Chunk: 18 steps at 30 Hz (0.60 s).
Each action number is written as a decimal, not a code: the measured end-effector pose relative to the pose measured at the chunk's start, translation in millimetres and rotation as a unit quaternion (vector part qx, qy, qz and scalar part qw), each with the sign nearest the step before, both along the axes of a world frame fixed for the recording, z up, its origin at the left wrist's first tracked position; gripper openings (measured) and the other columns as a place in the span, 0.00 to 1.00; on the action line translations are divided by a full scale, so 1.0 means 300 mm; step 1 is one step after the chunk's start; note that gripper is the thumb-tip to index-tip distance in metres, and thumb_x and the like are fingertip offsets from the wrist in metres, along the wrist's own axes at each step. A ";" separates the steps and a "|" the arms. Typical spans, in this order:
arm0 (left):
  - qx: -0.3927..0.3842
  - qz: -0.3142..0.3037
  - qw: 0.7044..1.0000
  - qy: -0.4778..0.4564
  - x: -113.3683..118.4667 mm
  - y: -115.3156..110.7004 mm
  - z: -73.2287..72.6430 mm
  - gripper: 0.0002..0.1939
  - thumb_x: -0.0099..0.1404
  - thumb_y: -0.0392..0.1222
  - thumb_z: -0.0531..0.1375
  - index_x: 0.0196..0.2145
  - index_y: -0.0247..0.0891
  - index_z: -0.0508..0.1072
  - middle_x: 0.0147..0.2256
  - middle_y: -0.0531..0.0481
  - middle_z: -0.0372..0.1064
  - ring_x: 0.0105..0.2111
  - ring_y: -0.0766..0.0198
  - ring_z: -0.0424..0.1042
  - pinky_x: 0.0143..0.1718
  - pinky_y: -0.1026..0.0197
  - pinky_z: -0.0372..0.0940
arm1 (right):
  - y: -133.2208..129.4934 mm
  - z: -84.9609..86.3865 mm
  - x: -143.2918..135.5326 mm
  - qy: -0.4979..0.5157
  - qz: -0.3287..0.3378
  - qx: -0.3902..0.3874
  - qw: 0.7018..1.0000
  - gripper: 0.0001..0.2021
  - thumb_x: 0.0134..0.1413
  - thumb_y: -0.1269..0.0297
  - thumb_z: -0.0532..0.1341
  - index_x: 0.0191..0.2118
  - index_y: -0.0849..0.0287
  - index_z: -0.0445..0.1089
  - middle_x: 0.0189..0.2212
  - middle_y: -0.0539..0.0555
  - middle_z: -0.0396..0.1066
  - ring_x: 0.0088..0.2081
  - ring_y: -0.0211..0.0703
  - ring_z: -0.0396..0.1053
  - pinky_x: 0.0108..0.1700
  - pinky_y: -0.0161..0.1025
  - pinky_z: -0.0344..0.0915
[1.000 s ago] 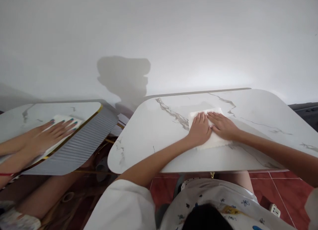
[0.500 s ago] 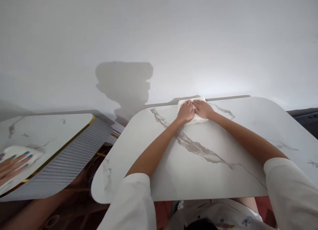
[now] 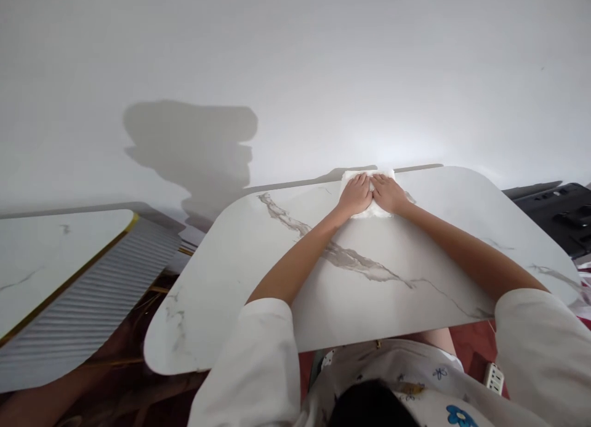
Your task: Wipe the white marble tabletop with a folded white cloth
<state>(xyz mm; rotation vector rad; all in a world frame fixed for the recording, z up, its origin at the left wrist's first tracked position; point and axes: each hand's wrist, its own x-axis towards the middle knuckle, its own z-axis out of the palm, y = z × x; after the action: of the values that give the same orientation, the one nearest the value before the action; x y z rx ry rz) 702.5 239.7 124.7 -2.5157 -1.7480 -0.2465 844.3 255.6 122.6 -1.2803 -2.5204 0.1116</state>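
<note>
A folded white cloth (image 3: 369, 210) lies flat on the white marble-patterned table (image 3: 249, 261), at its far edge by the wall. My left hand (image 3: 356, 194) presses down on the cloth with its fingers stretched out. Beside it, my right hand (image 3: 388, 194) lies flat on the same cloth, the thumbs close together. Both arms reach forward across the tabletop, and the hands cover much of the cloth.
To the left stands a second marble-patterned table (image 3: 55, 248) with a gold trim and a ribbed grey side. A black object (image 3: 561, 211) sits beyond the right end of my table. Below right is a white power strip (image 3: 494, 378). The wall (image 3: 323, 64) rises behind.
Both hands and the cloth have slid right along the table's far edge. The view has turned right, so another person's hand with a white cloth on the left table is out of sight.
</note>
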 end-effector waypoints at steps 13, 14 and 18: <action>-0.020 -0.012 0.999 -0.029 0.029 -0.548 0.063 0.28 0.66 0.39 0.42 0.61 0.23 0.53 0.62 0.34 0.48 0.63 0.51 0.45 0.62 0.47 0.47 | -0.541 0.053 0.047 -0.009 0.020 0.005 1.000 0.26 0.59 0.67 0.45 0.61 0.74 0.55 0.62 0.65 0.53 0.63 0.54 0.49 0.62 0.49 0.47; -0.028 -0.006 0.999 -0.028 0.025 -0.593 0.069 0.28 0.66 0.40 0.42 0.61 0.22 0.53 0.63 0.33 0.48 0.64 0.51 0.45 0.62 0.47 0.47 | -0.581 0.058 0.043 -0.007 0.027 0.005 1.000 0.26 0.59 0.67 0.45 0.61 0.74 0.55 0.62 0.65 0.53 0.63 0.53 0.49 0.62 0.49 0.47; -0.044 0.034 0.998 -0.033 0.029 -0.757 0.088 0.29 0.65 0.40 0.43 0.61 0.24 0.52 0.63 0.35 0.48 0.64 0.51 0.45 0.62 0.46 0.48 | -0.718 0.077 0.052 0.010 0.067 0.014 0.998 0.26 0.59 0.67 0.45 0.61 0.74 0.55 0.62 0.65 0.53 0.63 0.52 0.48 0.63 0.48 0.46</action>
<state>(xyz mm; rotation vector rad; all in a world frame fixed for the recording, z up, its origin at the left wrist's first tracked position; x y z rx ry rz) 711.3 12.6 150.9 -2.5301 -1.9058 -0.2553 860.0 40.1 145.7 -1.0943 -2.5789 0.1180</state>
